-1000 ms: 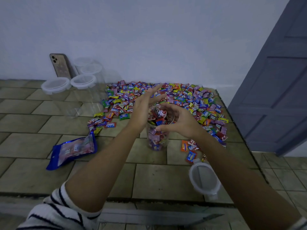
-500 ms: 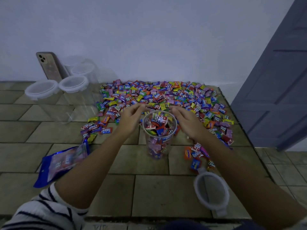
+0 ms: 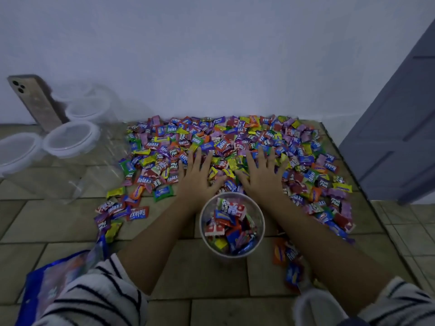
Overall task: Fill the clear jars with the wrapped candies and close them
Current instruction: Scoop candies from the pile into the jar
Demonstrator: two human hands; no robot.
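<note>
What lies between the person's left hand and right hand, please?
In the head view, wrapped candies lie between the left hand and the right hand, just beyond the open jar.

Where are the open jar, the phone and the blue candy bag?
open jar (image 3: 231, 256): head view, near rim.
phone (image 3: 36, 102): head view, back panel.
blue candy bag (image 3: 54, 278): head view, front face.
</note>
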